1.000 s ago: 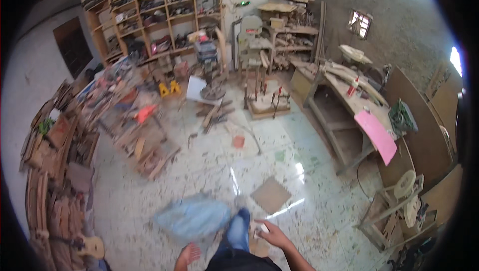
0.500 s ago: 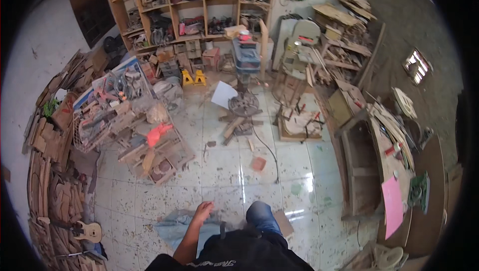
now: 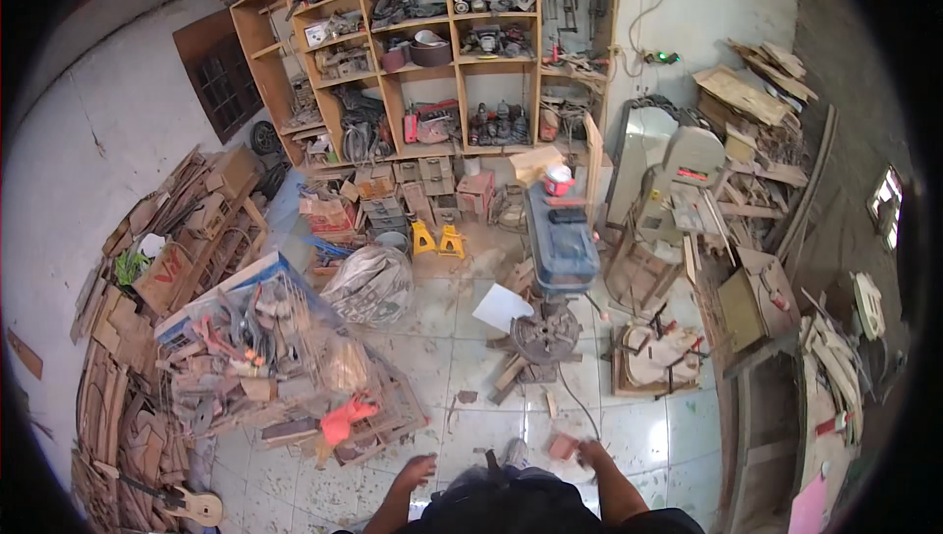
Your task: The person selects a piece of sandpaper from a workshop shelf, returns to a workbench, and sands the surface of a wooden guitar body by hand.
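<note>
My left hand (image 3: 416, 472) hangs low in front of my body, its fingers loosely apart and nothing in it. On the other side, my right hand (image 3: 592, 454) hangs with relaxed, slightly bent fingers and appears to hold nothing. Just left of that hand in the picture, a reddish-brown square piece (image 3: 563, 446) lies on the tiled floor (image 3: 501, 411). Ahead of me is a drill press (image 3: 562, 239) with a blue-grey head, a round table (image 3: 545, 335) and a white sheet (image 3: 503, 308) beside it. My shoe shows between the hands.
A cluttered wire cart (image 3: 236, 367) with an orange-red glove (image 3: 348, 420) stands at left. Wooden shelves (image 3: 457, 67) of tools line the back. Clamped wood (image 3: 658, 357) and a bandsaw (image 3: 688, 166) are at right. A cable (image 3: 582, 401) crosses the floor; a guitar body (image 3: 201, 507) lies lower left.
My view has tilted up and moved forward, so the drill press and cart sit lower. My right hand has come into view. The blue cloth on the floor has left the picture.
</note>
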Motion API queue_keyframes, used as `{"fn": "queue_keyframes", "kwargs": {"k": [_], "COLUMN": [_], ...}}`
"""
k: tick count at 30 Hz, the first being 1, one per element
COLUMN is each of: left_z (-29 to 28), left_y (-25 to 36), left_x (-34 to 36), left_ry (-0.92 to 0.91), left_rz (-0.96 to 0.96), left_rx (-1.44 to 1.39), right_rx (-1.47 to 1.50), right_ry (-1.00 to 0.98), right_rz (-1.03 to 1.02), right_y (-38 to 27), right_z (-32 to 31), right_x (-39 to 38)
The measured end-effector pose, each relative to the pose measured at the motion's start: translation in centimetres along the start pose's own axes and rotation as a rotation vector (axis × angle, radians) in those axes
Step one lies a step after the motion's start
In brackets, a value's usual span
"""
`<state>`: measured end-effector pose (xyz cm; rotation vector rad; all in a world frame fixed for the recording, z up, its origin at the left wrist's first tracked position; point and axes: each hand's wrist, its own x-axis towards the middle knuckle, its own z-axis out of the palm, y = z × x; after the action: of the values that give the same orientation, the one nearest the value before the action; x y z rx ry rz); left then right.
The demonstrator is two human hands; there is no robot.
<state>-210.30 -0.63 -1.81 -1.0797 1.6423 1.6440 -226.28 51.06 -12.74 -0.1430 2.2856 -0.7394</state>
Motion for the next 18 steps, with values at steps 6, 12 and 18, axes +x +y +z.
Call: {"fn": "queue_keyframes", "kwargs": {"k": [6,12,18], "left_z": [-3.0,-9.3,-14.5], "left_y": [15.5,27.3,40.6], "left_x": [11.3,27.3,38.1], "left_ry": [0.159,0.164,0.428], "left_rz": [0.114,0.053,0.057], "left_rx": [-0.225,-0.475,-0.654], "right_rx": [0.553,0.436,0.888], "right_ry": [-0.156,-0.403,-0.405], "right_rz": [-0.352,-0.714,-0.088], "right_y": [-38.8,-58.3,-61.6], "right_z": [-14.8,-15.3,-20.9], "right_x": [17.4,25.4,34.9]}}
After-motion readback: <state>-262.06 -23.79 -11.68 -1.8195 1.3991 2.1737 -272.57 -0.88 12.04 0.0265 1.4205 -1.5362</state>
